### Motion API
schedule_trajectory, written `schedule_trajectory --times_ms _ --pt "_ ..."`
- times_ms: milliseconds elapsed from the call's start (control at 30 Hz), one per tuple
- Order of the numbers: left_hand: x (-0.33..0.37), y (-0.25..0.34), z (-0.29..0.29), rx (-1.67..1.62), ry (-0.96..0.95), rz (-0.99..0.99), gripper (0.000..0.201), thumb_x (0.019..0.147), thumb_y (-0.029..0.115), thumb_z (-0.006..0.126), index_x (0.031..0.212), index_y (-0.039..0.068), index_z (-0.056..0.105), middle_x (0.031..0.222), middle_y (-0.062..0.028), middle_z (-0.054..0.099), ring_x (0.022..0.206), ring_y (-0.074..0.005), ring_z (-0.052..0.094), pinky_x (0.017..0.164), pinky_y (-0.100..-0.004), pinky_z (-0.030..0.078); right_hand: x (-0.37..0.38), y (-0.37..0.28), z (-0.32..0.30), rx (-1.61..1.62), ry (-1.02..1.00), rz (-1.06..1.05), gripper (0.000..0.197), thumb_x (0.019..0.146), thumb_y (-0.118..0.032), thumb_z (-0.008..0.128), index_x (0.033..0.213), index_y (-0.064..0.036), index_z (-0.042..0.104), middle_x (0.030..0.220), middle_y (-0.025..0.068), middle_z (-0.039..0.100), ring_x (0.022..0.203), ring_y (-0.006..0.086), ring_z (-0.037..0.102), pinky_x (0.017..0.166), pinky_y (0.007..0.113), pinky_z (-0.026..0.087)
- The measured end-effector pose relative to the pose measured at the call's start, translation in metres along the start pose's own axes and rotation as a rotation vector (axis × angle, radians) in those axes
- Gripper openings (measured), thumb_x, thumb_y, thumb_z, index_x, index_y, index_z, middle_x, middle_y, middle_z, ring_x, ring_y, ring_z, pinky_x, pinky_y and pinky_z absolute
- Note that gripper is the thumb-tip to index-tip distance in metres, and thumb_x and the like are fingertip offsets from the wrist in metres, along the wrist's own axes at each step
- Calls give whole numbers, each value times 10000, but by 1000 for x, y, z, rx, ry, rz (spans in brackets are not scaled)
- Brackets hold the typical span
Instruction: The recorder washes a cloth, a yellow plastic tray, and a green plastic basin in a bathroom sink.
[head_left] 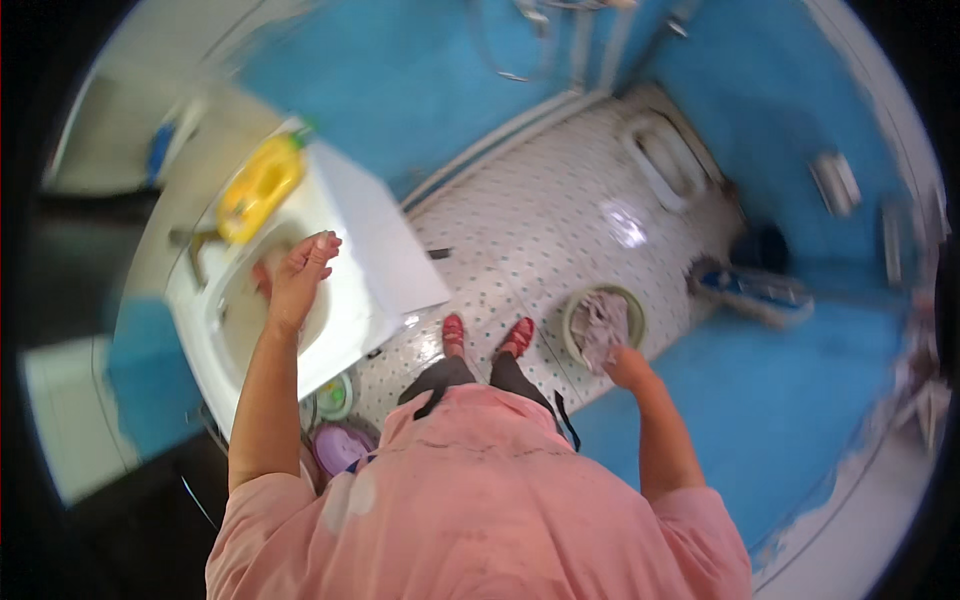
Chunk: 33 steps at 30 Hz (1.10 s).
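A bathroom: the left hand [298, 277] is above a white washbasin [345, 338], a brass-coloured tap [202, 240] stands left of that hand, a squat toilet [665, 163] lies well beyond the right hand [627, 368], small-patterned floor tiles [490, 235] spread between the hands, and far ahead of both what looks like a shower hose [513, 77] hangs against a blue wall [370, 90]
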<state>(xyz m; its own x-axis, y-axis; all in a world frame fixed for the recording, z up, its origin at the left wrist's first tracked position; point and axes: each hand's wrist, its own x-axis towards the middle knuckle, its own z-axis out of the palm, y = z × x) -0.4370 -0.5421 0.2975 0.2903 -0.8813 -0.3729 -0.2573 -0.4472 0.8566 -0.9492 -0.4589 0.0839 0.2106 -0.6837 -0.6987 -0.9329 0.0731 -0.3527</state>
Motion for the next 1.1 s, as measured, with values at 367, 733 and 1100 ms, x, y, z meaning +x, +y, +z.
schedule_trajectory --times_ms 367,733,1100 --pt "-207 -234 -203 9 933 -309 238 805 195 643 951 6 640 700 -24 597 618 -78 501 560 -234 408 40 -175 -38 -293 -12 -397 362 810 -220 572 1117 -29 577 1012 229 615 957 386 578 846 413 464" --pt "-352 -486 -185 -450 884 -591 108 780 135 620 839 47 639 729 -7 598 629 -96 536 570 -248 437 -34 -463 47 -146 352 -1131 204 810 -143 615 974 -24 629 932 152 607 873 332 571 796 401 448" --pt "-309 -514 -238 -1245 961 -577 315 828 263 609 1073 75 551 1009 -44 580 897 -187 572 747 -335 463 -41 -613 193 -728 44 -1375 774 724 -329 694 1351 -43 342 1320 237 374 1209 395 364 955 502 276"
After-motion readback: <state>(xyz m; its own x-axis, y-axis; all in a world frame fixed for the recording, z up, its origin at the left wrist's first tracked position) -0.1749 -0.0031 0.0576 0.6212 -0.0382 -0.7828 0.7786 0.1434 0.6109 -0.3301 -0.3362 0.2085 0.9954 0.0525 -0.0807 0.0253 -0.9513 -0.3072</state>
